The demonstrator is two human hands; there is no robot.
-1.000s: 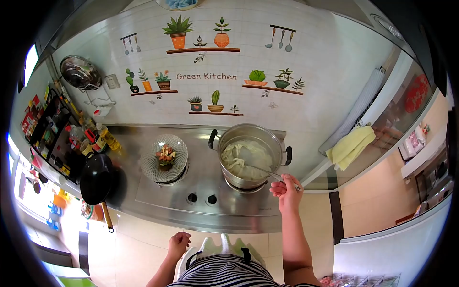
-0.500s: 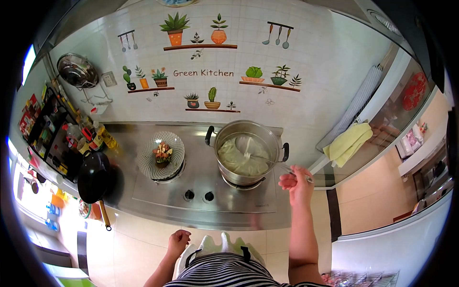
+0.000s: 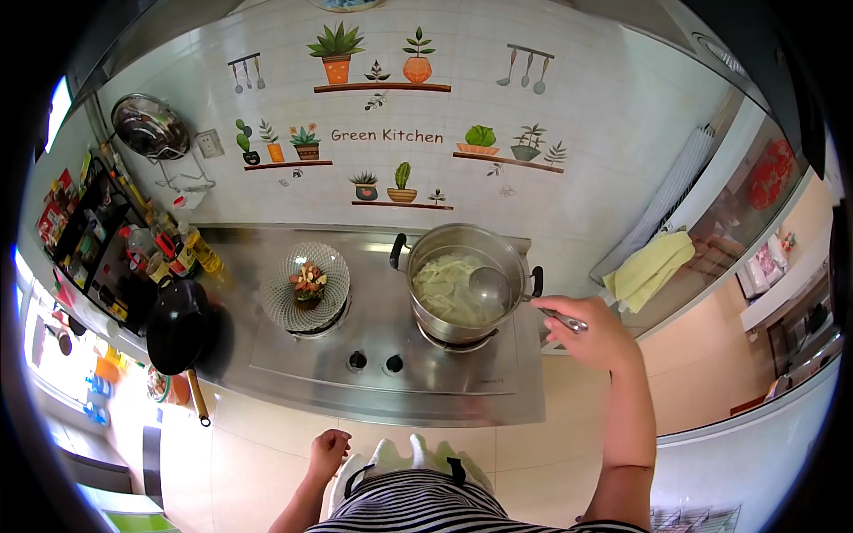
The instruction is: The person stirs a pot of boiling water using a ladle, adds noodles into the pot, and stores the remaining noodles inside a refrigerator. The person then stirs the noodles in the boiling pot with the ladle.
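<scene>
A steel pot (image 3: pixel 425 313) with two black handles stands on the right burner of the stove, holding pale broth with whitish strips. My right hand (image 3: pixel 593 335) is to the right of the pot and grips the handle of a metal ladle (image 3: pixel 491 286). The ladle's bowl is raised over the pot's right side. My left hand (image 3: pixel 329 451) hangs low beside my striped top, fingers curled, holding nothing, well below the stove's front edge.
A patterned glass plate (image 3: pixel 286 306) with a small pile of food rests on the left burner. A black wok (image 3: pixel 178 327) sits at the counter's left, beside bottles and a rack. Two knobs (image 3: pixel 374 361) face the stove front. A yellow cloth (image 3: pixel 650 267) hangs right.
My right hand has moved right and away from the pot, drawing the ladle's bowl up out of the broth. The left hand has stayed in place.
</scene>
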